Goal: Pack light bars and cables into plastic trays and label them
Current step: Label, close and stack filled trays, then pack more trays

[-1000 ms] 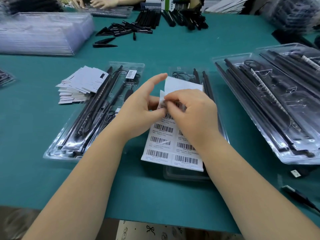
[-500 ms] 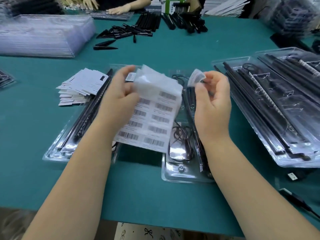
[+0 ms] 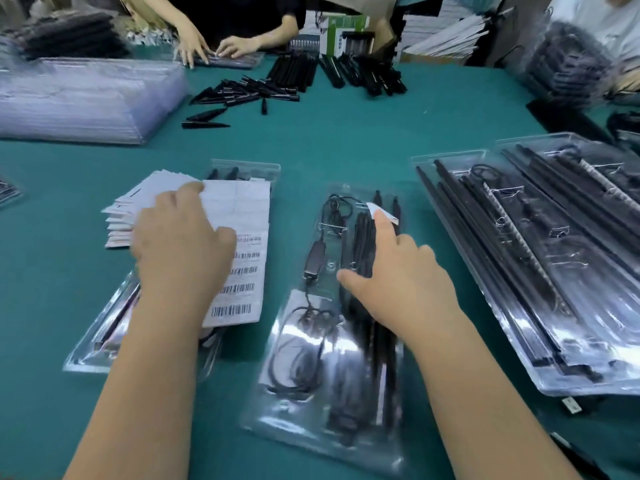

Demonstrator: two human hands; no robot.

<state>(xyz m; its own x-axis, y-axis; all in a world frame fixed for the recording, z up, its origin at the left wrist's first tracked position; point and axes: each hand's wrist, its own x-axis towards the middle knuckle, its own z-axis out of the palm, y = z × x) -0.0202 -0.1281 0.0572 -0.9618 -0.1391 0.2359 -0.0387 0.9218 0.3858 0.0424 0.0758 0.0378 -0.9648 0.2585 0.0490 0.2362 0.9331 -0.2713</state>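
A clear plastic tray (image 3: 294, 414) lies in the middle of the green table, packed with black light bars (image 3: 363, 258) and a coiled cable (image 3: 304, 341). My right hand (image 3: 401, 282) reaches over it, its straight index finger pressing a small white label (image 3: 375, 208) onto the tray's far end. My left hand (image 3: 180, 244) rests palm down on a sheet of barcode labels (image 3: 242, 271), which lies across a second packed tray (image 3: 100, 341) on the left.
A pile of white cards (image 3: 124, 209) sits beside the label sheet. Filled trays (image 3: 540, 265) are stacked at the right. At the back are stacked clear trays (image 3: 86, 98), loose black parts (image 3: 249, 91), and another person's hands (image 3: 211, 48).
The right hand peeled a label off the sheet and brought it down onto the middle tray. The left hand carried the sheet to the left and laid it on the other tray.
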